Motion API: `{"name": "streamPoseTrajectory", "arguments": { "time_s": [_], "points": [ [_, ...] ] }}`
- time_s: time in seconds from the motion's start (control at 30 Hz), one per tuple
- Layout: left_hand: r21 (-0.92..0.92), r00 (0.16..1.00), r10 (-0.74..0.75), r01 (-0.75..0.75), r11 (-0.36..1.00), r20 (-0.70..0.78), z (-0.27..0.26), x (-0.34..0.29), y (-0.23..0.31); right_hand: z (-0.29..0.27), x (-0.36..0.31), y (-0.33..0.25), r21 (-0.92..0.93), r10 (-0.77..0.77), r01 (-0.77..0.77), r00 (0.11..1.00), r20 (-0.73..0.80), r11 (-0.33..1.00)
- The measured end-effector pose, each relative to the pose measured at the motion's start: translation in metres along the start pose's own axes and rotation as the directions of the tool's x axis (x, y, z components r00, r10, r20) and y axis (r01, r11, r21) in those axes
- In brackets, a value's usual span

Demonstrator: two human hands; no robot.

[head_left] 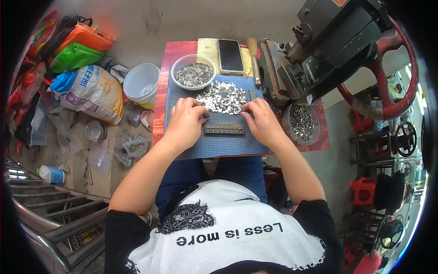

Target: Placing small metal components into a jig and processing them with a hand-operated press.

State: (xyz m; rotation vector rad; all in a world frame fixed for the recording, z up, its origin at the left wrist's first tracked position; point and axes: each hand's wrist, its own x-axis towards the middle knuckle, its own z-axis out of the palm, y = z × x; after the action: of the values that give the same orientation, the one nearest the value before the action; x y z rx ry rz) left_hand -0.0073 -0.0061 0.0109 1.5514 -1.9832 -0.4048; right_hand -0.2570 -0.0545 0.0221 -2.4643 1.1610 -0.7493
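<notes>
A loose pile of small shiny metal pieces (222, 97) lies on a blue ribbed mat (182, 148) in front of me. My left hand (186, 119) is at the pile's near left edge, its thumb and fingertips drawn together. At the near right edge, my right hand (262, 119) has its fingers curled in a pinch. Whatever either hand holds is too small to make out. Between my wrists, apart from both hands, lies a dark slotted metal block (224, 129) with a row of notches.
Behind the pile stand a clear bowl (194, 72) of metal pieces, a phone (231, 56) on yellow cloth and a brush (253, 59). A black press (337, 50) with a red handwheel (388, 109) rises at right, by another tub of pieces (301, 123). A white bucket (141, 84) stands left.
</notes>
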Motion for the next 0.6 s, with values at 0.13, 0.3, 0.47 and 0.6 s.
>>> {"name": "streamPoseTrajectory", "arguments": {
  "time_s": [0.13, 0.3, 0.47, 0.6],
  "points": [
    [-0.020, 0.999, -0.047, 0.047, 0.999, -0.004, 0.003, 0.003, 0.000, -0.006, -0.005, -0.015, 0.131, 0.012, -0.017, 0.999, 0.036, 0.991],
    [-0.198, 0.993, -0.069, 0.086, 0.976, 0.091, -0.008, 0.003, -0.002, -0.004, -0.011, -0.027, 0.135, -0.068, 0.058, 0.995, 0.069, 0.989],
    [-0.208, 0.987, -0.041, 0.073, 0.975, 0.157, -0.016, 0.000, 0.000, -0.003, -0.013, -0.024, 0.120, -0.056, 0.043, 0.992, 0.109, 0.992],
    [-0.179, 0.966, -0.040, 0.088, 0.980, 0.257, -0.023, 0.003, 0.005, -0.009, -0.013, -0.025, 0.085, -0.010, -0.001, 0.992, 0.127, 0.996]
  ]
}}
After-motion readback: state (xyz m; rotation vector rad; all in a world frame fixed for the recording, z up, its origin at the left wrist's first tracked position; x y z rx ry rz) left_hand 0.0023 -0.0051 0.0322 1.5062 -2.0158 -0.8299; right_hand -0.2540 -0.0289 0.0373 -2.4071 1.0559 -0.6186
